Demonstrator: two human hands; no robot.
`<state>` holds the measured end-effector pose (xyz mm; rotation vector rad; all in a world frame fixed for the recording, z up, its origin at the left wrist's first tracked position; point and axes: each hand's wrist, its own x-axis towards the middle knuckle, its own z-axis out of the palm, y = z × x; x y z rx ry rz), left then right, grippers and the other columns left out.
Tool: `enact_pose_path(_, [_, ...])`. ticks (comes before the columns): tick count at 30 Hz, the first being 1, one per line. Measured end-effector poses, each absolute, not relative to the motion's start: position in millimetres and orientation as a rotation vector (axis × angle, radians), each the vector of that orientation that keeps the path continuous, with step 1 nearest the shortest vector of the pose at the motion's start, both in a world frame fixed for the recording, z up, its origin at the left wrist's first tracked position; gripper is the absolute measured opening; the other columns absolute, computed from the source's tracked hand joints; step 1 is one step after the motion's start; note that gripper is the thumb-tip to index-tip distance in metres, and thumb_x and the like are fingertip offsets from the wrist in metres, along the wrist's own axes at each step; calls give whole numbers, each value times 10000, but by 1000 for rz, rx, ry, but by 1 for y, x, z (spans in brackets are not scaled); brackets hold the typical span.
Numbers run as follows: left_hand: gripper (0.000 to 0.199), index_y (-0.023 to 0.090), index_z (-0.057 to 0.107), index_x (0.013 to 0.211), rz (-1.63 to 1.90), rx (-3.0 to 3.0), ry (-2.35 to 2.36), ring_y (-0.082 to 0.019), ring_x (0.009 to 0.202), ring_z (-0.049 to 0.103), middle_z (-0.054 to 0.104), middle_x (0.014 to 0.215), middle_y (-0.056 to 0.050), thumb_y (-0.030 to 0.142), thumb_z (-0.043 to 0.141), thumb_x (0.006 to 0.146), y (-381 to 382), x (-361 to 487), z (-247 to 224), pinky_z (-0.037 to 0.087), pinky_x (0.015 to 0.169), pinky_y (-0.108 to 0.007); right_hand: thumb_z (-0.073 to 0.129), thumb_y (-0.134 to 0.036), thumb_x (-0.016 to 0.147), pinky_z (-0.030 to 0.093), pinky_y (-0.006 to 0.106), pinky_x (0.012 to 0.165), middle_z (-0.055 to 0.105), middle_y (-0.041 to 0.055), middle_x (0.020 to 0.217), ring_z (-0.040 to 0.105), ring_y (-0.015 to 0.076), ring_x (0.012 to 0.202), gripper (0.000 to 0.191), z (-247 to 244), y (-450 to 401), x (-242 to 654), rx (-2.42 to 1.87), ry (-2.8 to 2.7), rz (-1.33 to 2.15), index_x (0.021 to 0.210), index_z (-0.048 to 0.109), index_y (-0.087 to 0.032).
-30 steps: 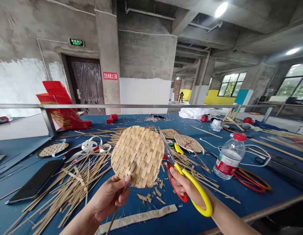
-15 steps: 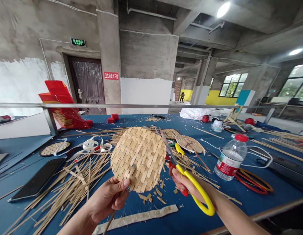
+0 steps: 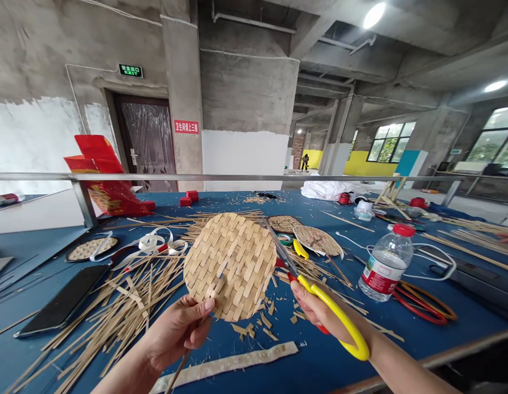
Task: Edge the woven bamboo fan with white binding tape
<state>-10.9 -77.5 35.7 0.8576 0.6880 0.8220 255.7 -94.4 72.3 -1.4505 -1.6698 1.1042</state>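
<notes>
A round piece of woven bamboo (image 3: 231, 262) is upright in front of me, pinched at its lower left edge between the thumb and fingers of my left hand (image 3: 188, 323). A thin stick (image 3: 177, 372) runs down below that hand. My right hand (image 3: 315, 306) is closed on scissors (image 3: 339, 323) with one yellow and one red handle. Their blades point up and left along the right edge of the weave. Small bamboo offcuts (image 3: 249, 329) lie on the blue table beneath it.
Loose bamboo strips (image 3: 122, 306) and a black phone (image 3: 63, 301) lie at left. At right are a water bottle (image 3: 387, 265) and orange-red handles (image 3: 426, 306). Two fan-shaped pieces (image 3: 318, 241) lie behind the scissors. A metal rail (image 3: 237, 178) crosses behind.
The woven piece and my left hand have shifted slightly left. My right hand and the scissors' handles have moved a little right, with the yellow handle turned outward.
</notes>
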Motion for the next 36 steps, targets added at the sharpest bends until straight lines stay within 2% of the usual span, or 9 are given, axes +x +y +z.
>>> enact_pose_path(6, [343, 141, 425, 518, 799, 836, 687, -9, 300, 226, 408, 333, 40, 340, 689, 608, -76, -14, 32, 103, 347, -166, 376, -524, 779, 222, 234, 385, 291, -45, 502, 243, 93, 427, 367, 71, -89, 261, -1489, -1799, 1017, 588, 346, -213])
enact_pose_path(9, [370, 138, 412, 479, 775, 857, 686, -9, 294, 233, 399, 326, 35, 352, 685, 609, -76, -15, 33, 104, 347, -170, 431, -508, 751, 254, 240, 405, 321, -40, 507, 284, 103, 450, 328, 68, -86, 265, -1504, -1827, 1002, 613, 377, -215])
enact_pose_path(12, [395, 136, 403, 441, 743, 900, 696, -10, 283, 237, 381, 310, 32, 361, 677, 616, -77, -17, 34, 103, 346, -177, 458, -496, 729, 246, 240, 406, 360, -37, 524, 304, 99, 442, 282, 62, -84, 265, -1578, -1794, 951, 700, 438, -216])
enact_pose_path(16, [419, 135, 395, 416, 729, 926, 713, -11, 283, 244, 375, 307, 27, 379, 671, 615, -77, -18, 35, 100, 350, -181, 384, -509, 755, 226, 240, 390, 363, -39, 526, 279, 89, 411, 304, 56, -86, 259, -1610, -1715, 899, 812, 465, -222])
enact_pose_path(20, [419, 131, 398, 417, 720, 953, 729, -9, 287, 237, 371, 310, 28, 382, 658, 630, -76, -20, 33, 100, 354, -185, 355, -504, 785, 257, 240, 397, 345, -42, 504, 300, 97, 419, 318, 63, -90, 258, -1569, -1786, 851, 709, 450, -211])
enact_pose_path(27, [423, 128, 393, 423, 706, 968, 752, -12, 292, 245, 383, 312, 21, 387, 636, 655, -74, -26, 30, 106, 356, -188, 304, -450, 833, 334, 245, 486, 381, -32, 534, 393, 120, 493, 318, 85, -97, 258, -1508, -2022, 781, 663, 421, -208])
enact_pose_path(36, [393, 139, 396, 479, 690, 927, 775, -10, 288, 242, 388, 320, 37, 388, 662, 625, -73, -30, 32, 96, 343, -174, 288, -420, 836, 333, 251, 462, 422, -18, 576, 397, 116, 483, 301, 70, -90, 262, -1570, -2095, 676, 659, 404, -206])
